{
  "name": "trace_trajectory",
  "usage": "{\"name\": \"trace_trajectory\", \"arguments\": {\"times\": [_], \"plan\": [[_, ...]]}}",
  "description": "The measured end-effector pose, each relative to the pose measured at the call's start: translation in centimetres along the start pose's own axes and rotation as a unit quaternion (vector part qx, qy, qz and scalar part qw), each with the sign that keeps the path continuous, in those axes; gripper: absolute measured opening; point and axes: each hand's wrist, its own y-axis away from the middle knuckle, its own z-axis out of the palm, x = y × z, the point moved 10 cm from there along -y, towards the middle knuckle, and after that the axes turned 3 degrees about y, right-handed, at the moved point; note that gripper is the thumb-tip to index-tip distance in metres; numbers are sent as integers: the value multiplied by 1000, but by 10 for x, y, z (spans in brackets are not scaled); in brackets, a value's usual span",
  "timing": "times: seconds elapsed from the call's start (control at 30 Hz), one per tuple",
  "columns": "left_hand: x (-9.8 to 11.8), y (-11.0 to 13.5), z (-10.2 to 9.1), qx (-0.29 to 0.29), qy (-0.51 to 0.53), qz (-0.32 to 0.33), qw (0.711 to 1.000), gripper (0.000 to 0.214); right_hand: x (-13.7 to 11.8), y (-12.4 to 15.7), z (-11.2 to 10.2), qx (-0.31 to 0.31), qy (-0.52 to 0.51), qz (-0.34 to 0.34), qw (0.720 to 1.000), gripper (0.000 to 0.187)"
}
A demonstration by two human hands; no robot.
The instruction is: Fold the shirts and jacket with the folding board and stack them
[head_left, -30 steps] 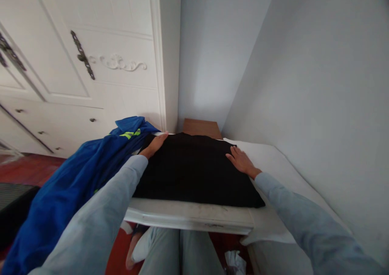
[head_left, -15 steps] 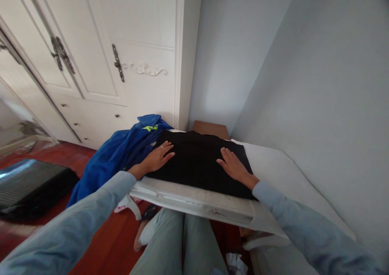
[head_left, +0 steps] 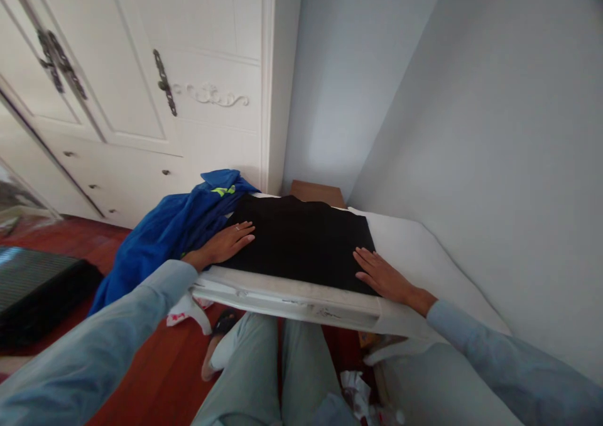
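A black cloth (head_left: 301,240) lies spread flat over a padded white board (head_left: 400,231). My left hand (head_left: 228,242) rests palm down on the cloth's left part, fingers stretched out and a ring on one of them. At the cloth's right edge, my right hand (head_left: 384,275) lies flat with its fingers on the fabric and its wrist over the white padding. Neither hand grips anything. Beside my left hand, a bunched blue garment (head_left: 164,225) with a yellow-green mark hangs over the board's left end.
Behind the board stand a white wardrobe (head_left: 211,124) and a brown box-like piece (head_left: 318,192) against the grey wall (head_left: 494,131). A black ribbed case (head_left: 42,294) lies on the red wooden floor (head_left: 141,376) at left. Crumpled white material (head_left: 355,391) lies below the board.
My right hand has slid right and toward me, to the cloth's right edge. My left hand stays on the left part. The view has shifted slightly to the right.
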Motion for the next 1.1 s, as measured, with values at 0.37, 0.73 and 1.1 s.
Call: {"name": "trace_trajectory", "arguments": {"times": [0.37,0.73,1.1], "plan": [[113,23,-24,126,15,119,985,34,26,67,-44,149,-230,174,946,72],[311,-21,123,-37,-116,328,937,34,-53,82,-74,187,-330,155,912,48],[340,-50,173,-33,-164,366,915,17,-23,110,-62,163,-453,209,851,53]]}}
